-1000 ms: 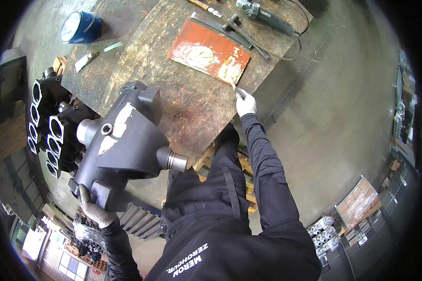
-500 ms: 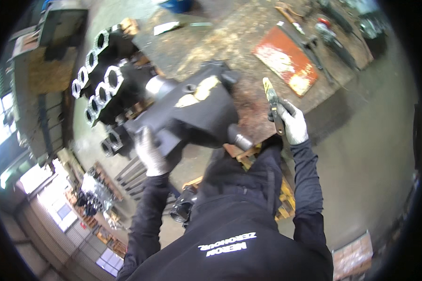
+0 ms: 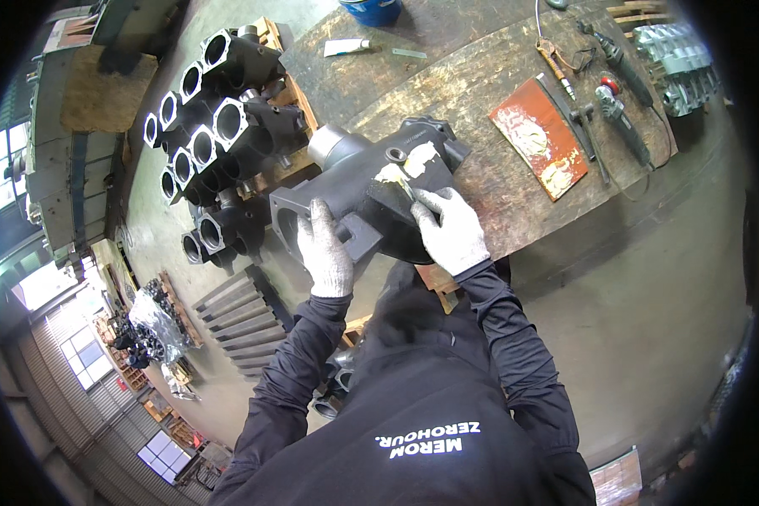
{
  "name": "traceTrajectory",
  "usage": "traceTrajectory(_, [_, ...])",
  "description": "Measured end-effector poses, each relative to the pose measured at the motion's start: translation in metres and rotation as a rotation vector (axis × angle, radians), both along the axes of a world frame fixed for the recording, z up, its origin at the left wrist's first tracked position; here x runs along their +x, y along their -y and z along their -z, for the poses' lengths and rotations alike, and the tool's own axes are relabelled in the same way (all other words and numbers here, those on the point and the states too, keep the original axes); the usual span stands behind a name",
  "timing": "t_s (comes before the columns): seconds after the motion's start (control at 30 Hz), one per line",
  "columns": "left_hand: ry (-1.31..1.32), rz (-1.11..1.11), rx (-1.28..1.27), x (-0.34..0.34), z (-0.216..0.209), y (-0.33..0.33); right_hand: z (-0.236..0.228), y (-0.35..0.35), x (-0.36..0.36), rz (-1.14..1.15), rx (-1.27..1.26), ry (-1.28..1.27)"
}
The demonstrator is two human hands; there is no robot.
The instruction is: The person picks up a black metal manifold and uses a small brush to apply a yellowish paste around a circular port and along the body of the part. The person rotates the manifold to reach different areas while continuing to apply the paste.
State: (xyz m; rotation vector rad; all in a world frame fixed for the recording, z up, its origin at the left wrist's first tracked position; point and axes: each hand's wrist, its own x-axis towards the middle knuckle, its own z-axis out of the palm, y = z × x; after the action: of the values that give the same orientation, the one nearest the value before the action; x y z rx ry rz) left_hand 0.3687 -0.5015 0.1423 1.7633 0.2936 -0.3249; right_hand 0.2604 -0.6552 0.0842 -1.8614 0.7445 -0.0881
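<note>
A black metal casting (image 3: 346, 191) with pipe stubs and a square flange lies tilted at the near edge of the workbench. My gloved left hand (image 3: 325, 253) grips it at the flange end. In my gloved right hand (image 3: 451, 229) is a putty knife (image 3: 409, 191), mostly hidden by the fingers. Its blade touches the pale yellow filler (image 3: 390, 174) smeared on the casting's upper face, beside a round port. A second filler patch (image 3: 421, 158) lies just beyond that port.
On the workbench (image 3: 464, 101), a reddish board (image 3: 538, 139) carries more filler. Right of it are a hammer (image 3: 593, 139) and an angle grinder (image 3: 622, 122). A white tube (image 3: 346, 47) and blue bucket (image 3: 371, 10) stand farther back. Several black castings (image 3: 253, 126) crowd the left.
My right hand has moved left from beside the board, bringing the putty knife onto the casting's filler. The casting has turned slightly, with my left hand still on its flange end.
</note>
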Motion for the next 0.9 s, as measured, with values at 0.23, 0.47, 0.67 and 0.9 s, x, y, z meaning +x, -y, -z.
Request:
traceTrajectory(0.23, [-0.012, 0.005, 0.026, 0.001, -0.003, 0.003, -0.012, -0.007, 0.008, -0.092, -0.145, -0.023])
traceTrajectory(0.47, [0.002, 0.01, 0.035, 0.0, -0.003, 0.001, -0.037, -0.026, 0.008, -0.15, -0.315, 0.006])
traceTrajectory(0.67, [-0.015, 0.011, 0.037, 0.0, -0.008, 0.004, -0.021, -0.007, 0.007, -0.037, -0.082, -0.004])
traceTrajectory(0.9, [0.018, 0.038, 0.033, 0.003, -0.005, 0.004, 0.006, 0.0, 0.013, -0.045, -0.206, 0.001])
